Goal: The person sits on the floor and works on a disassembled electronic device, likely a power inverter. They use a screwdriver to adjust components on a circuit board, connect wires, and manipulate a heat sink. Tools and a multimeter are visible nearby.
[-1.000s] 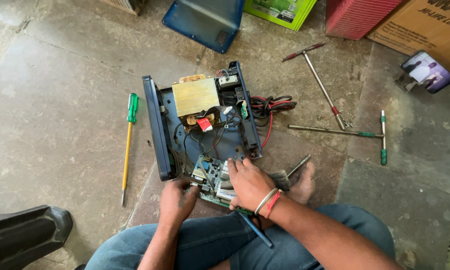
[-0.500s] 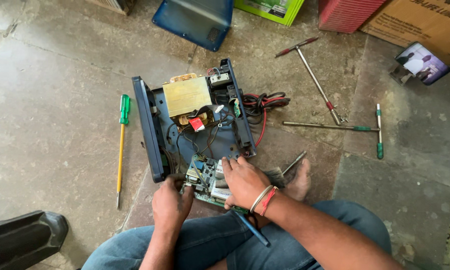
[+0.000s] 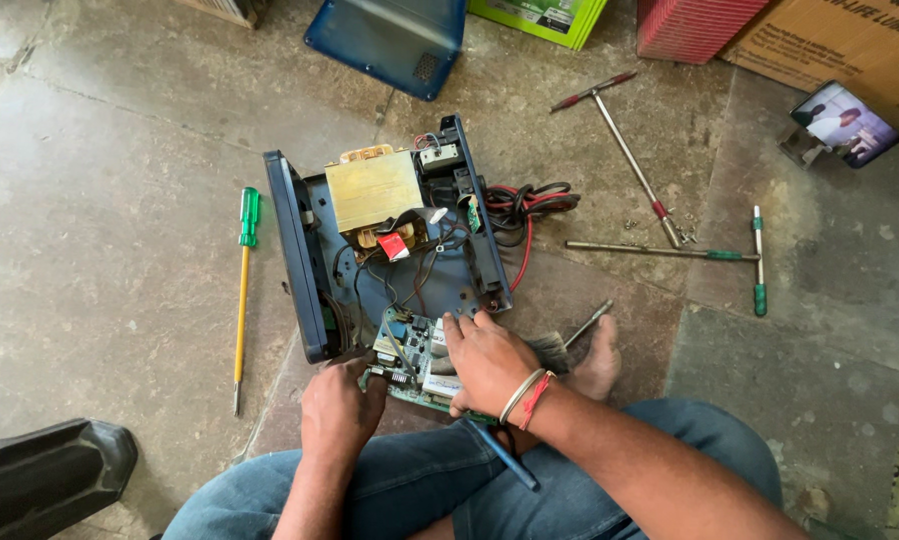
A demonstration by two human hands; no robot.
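An opened blue electronics case [image 3: 390, 240] lies on the concrete floor, with a brass-coloured transformer [image 3: 374, 192] and loose wires inside. At its near end a green circuit board [image 3: 417, 356] rests tilted toward my lap. My right hand [image 3: 488, 358] grips the board from above, fingers spread over its components. My left hand [image 3: 340, 410] holds the board's left edge, fingers curled on it. Red and black cables [image 3: 530, 205] trail out of the case to the right.
A green-handled yellow screwdriver [image 3: 244, 290] lies left of the case. Two T-handle wrenches [image 3: 630, 150] [image 3: 710, 255] lie to the right, with a phone [image 3: 848, 125] propped beyond them. A blue cover [image 3: 395, 40], boxes and a red crate line the far edge. My bare foot [image 3: 598, 365] rests beside the board.
The camera view has drifted slightly. Both hands stay on the circuit board with only small finger shifts.
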